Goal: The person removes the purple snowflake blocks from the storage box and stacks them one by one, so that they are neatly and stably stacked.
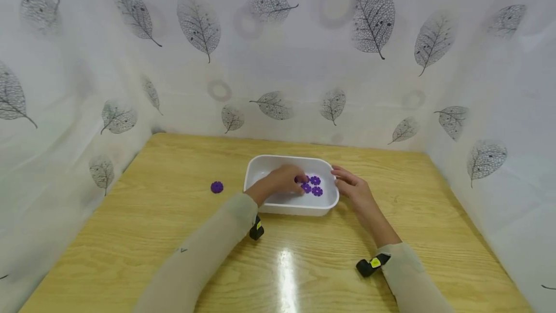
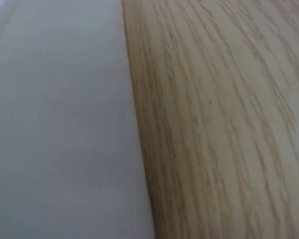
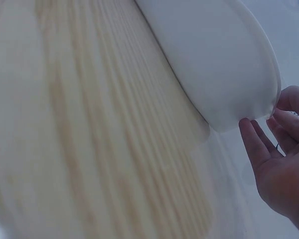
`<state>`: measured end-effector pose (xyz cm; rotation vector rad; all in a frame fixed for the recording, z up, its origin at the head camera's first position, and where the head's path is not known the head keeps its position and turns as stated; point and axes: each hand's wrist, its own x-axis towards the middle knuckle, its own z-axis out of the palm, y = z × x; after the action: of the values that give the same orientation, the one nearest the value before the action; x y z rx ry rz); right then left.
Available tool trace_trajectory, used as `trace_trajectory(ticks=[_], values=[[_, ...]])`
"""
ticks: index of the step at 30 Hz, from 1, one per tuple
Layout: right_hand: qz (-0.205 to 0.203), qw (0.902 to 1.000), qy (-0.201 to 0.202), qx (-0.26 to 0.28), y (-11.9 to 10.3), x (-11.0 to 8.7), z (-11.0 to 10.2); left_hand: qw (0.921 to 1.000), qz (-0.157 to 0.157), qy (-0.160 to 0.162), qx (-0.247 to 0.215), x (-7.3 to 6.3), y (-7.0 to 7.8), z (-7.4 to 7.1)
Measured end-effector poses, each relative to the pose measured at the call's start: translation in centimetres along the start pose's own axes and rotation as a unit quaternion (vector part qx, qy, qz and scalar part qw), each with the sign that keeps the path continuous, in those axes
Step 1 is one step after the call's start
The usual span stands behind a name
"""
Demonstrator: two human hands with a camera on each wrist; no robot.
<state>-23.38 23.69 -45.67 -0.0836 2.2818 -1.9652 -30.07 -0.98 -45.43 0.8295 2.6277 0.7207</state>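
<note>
A white tray [image 1: 292, 210] stands on the table, with several purple flower-shaped discs [image 1: 317, 191] lying flat toward its right end. Reaching over the near side, my left hand [image 1: 284, 178] is inside the tray with thumb and fingers curled round a purple disc, which they partly hide. My right hand [image 1: 354, 188] touches the tray's right end with its fingertips. In the right wrist view, the fingers [image 3: 289, 94] rest at the rim and on the outer wall of the tray [image 3: 214, 55]. Only the tray's outer wall and the table fill the left wrist view, without the hand.
One more purple piece [image 1: 216, 187] sits on the wooden table [image 1: 173, 163], left of the tray. A white curtain [image 1: 295, 72] printed with grey leaves surrounds the back and both sides. Black wrist cameras [image 1: 257, 229] are strapped at both sleeves.
</note>
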Motion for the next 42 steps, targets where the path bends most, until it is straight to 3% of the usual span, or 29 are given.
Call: trace_trajectory(ticks=[6,21,32,42], values=[[0.003,1.0000,0.003,0.006,0.19,0.00,0.07,0.9996,0.009,0.006,0.024,-0.17,0.20,0.15],[0.002,1.0000,0.003,0.006,0.01,0.00,0.01,0.9993,0.003,-0.002,0.037,0.07,0.50,0.13],[0.002,1.0000,0.001,0.004,-0.16,0.00,0.08,0.9990,0.033,0.005,0.029,0.05,0.44,0.06],[0.004,1.0000,0.001,0.000,-0.03,0.14,0.05,0.9996,0.023,-0.002,0.017,-0.48,0.51,0.00]])
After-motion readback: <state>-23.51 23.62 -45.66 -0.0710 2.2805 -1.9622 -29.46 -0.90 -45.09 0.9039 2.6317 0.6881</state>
